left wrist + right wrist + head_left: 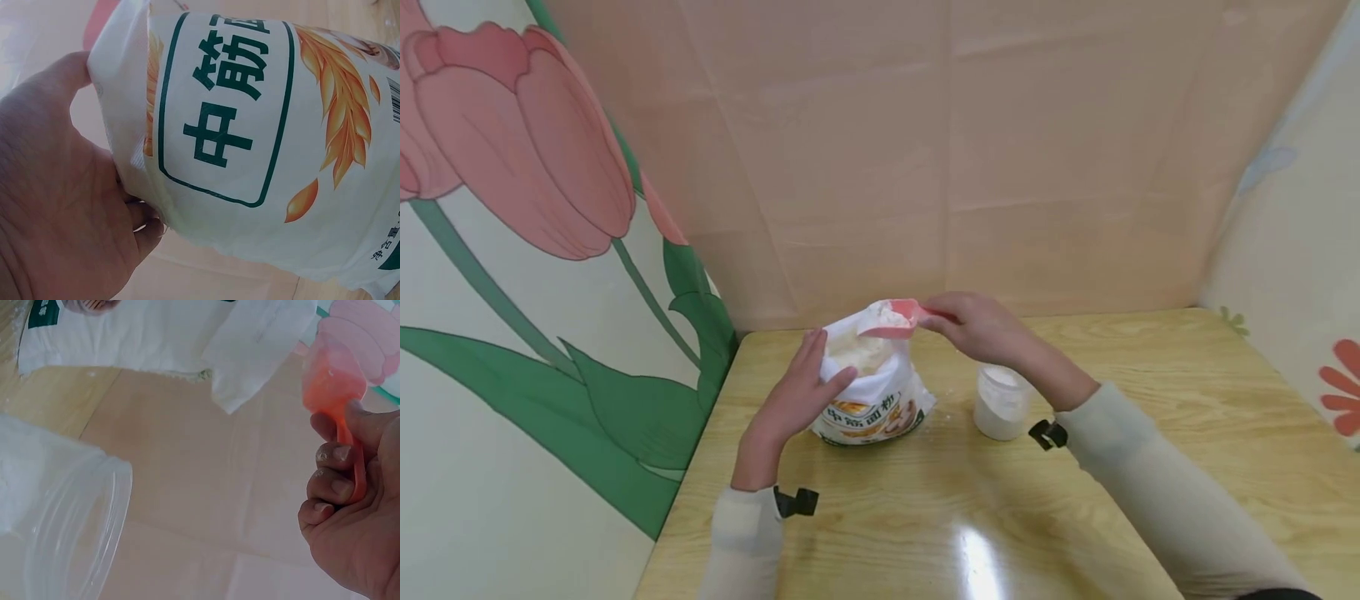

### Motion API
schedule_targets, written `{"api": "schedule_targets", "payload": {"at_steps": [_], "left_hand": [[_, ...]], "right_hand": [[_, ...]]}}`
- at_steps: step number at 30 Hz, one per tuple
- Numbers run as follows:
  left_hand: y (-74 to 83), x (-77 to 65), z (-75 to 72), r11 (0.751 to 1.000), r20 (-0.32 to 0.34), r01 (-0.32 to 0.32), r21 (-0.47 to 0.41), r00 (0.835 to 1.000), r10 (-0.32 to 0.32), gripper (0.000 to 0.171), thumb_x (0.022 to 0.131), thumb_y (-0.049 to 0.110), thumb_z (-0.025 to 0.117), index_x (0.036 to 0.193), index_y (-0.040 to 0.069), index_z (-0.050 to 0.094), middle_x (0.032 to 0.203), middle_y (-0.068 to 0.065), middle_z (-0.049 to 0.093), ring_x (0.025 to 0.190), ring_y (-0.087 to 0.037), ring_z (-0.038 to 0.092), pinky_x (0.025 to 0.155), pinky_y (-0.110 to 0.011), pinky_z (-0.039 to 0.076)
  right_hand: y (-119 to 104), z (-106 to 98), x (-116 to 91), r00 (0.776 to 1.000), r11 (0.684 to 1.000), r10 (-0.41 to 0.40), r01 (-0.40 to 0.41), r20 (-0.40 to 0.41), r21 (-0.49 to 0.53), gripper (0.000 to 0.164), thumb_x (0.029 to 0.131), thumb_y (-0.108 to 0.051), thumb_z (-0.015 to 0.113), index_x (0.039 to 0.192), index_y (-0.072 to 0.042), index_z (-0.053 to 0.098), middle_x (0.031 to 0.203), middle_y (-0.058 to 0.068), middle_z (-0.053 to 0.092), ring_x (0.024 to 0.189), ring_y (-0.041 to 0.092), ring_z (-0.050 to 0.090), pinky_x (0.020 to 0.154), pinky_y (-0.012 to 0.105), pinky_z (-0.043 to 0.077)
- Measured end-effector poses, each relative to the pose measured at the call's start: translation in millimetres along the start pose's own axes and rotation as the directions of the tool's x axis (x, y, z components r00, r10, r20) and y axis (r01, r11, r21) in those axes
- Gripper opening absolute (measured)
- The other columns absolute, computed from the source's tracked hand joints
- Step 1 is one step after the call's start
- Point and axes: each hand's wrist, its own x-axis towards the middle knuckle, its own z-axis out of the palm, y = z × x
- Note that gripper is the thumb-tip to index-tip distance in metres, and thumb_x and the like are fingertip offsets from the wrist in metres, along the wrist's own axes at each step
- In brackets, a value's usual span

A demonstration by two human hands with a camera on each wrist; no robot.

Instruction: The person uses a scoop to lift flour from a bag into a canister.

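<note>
A white bag of flour [872, 387] stands on the table with its top folded open and flour showing inside. My left hand [797, 387] grips the left side of its rim, thumb at the front edge; in the left wrist view, the fingertips [149, 236] curl at the bag's edge. Over the bag's mouth, my right hand [981, 325] holds a pink scoop [907, 310] by its handle, with white flour in its bowl. The right wrist view shows the fingers [331, 484] wrapped around that handle. Right of the bag, below the right forearm, is a clear plastic jar [1002, 408] containing white powder.
A little spilled flour [943, 408] dusts the wooden table [895, 517] between bag and jar. Behind it hangs a pinkish-beige covering [955, 167]. A wall painted with tulips [527, 142] borders the left side, and another decorated wall [1300, 250] the right.
</note>
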Motion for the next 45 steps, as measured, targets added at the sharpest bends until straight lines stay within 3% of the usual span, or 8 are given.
{"api": "schedule_targets", "payload": {"at_steps": [13,24,31,36,40,45], "left_hand": [[1.0,0.9,0.1,1.000,-0.013,-0.001,0.001,1.000,0.001,0.091,0.100,0.062,0.048,0.164,0.015,0.004,0.171,-0.001,-0.002,0.156,-0.018,-0.006,0.123,-0.055,0.015],[-0.2,1.1,1.8,1.000,-0.010,0.000,-0.004,1.000,0.000,0.099,0.095,0.075,0.043,0.164,0.016,0.004,0.171,0.000,-0.002,0.156,-0.017,-0.007,0.123,-0.055,0.015],[0.1,1.3,3.2,1.000,-0.013,-0.005,-0.001,1.000,0.005,0.100,0.095,0.075,0.043,0.164,0.013,0.006,0.171,-0.001,-0.001,0.157,-0.019,-0.006,0.123,-0.055,0.016],[0.6,2.1,2.7,1.000,-0.011,-0.001,-0.003,1.000,0.001,0.095,0.097,0.070,0.045,0.164,0.015,0.005,0.171,0.000,-0.002,0.156,-0.018,-0.007,0.123,-0.055,0.015],[1.1,2.6,2.1,1.000,-0.006,0.005,0.001,1.000,-0.005,0.096,0.097,0.071,0.044,0.164,0.017,0.004,0.171,0.000,-0.002,0.156,-0.017,-0.008,0.123,-0.054,0.015],[2.2,2.8,1.6,1.000,-0.015,0.002,0.000,1.000,-0.002,0.093,0.099,0.065,0.047,0.164,0.014,0.006,0.171,-0.001,-0.001,0.157,-0.018,-0.007,0.123,-0.055,0.015]], "right_hand": [[27,-32,-33,1.000,0.999,0.010,-0.010,-0.020,-0.032,0.026,0.102,-0.020,0.063,0.121,-0.004,0.072,0.115,0.014,0.073,0.109,0.033,0.067,0.098,0.055,0.049],[57,-50,-71,0.999,0.996,0.045,-0.047,-0.026,-0.076,0.027,0.099,-0.020,0.067,0.122,-0.005,0.072,0.117,0.015,0.073,0.111,0.035,0.066,0.096,0.057,0.049],[77,-60,-92,0.999,0.983,0.048,-0.044,0.018,-0.177,0.028,0.097,-0.018,0.069,0.117,0.001,0.073,0.112,0.018,0.073,0.106,0.039,0.068,0.092,0.059,0.051],[86,-68,-96,0.994,0.961,0.047,-0.019,0.096,-0.276,0.024,0.096,-0.020,0.071,0.111,-0.002,0.075,0.104,0.012,0.074,0.096,0.033,0.070,0.086,0.055,0.055],[87,-74,-91,0.986,0.932,0.017,0.044,0.164,-0.360,0.006,0.094,-0.018,0.073,0.092,-0.013,0.074,0.086,-0.001,0.069,0.077,0.019,0.064,0.073,0.045,0.055],[76,-79,-78,0.967,0.835,0.006,0.136,0.256,-0.533,0.018,0.092,-0.017,0.074,0.076,-0.019,0.064,0.070,-0.006,0.055,0.063,0.015,0.052,0.062,0.042,0.047]]}}
